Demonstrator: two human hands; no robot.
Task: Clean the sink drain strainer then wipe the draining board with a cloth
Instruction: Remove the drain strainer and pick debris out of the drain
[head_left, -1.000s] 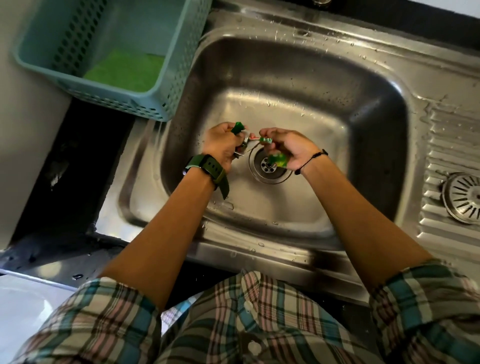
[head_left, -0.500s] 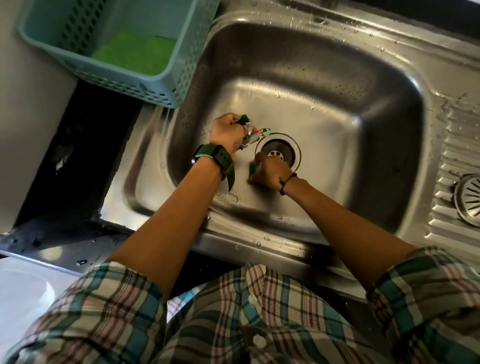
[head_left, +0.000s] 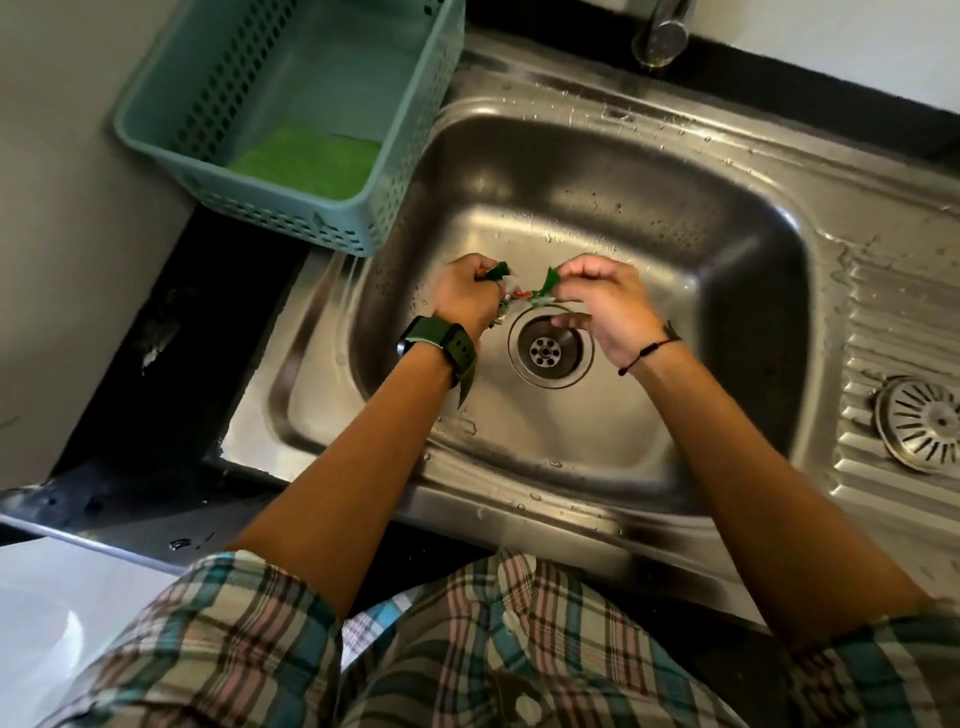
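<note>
Both hands hover over the open drain hole (head_left: 550, 353) in the steel sink (head_left: 675, 234). My left hand (head_left: 465, 296), with a green watch on its wrist, is closed on a bunch of wet scraps (head_left: 506, 291) in green, white and red. My right hand (head_left: 608, 306) pinches a green scrap (head_left: 550, 280) between thumb and fingers, close to the left hand's bunch. The round metal drain strainer (head_left: 924, 423) lies out of the drain, on the ribbed draining board (head_left: 893, 312) at the right. A green cloth or pad (head_left: 306, 161) lies in the teal basket.
The teal plastic basket (head_left: 291, 223) stands on the counter at the sink's back left corner. The tap (head_left: 660, 31) rises at the back edge. Water drops and small puddles cover the sink rim and the draining board. A black counter runs along the left.
My right hand has risen from the sink floor beside the drain to just behind it, now pinching a green scrap. My left hand stays closed on its scraps.
</note>
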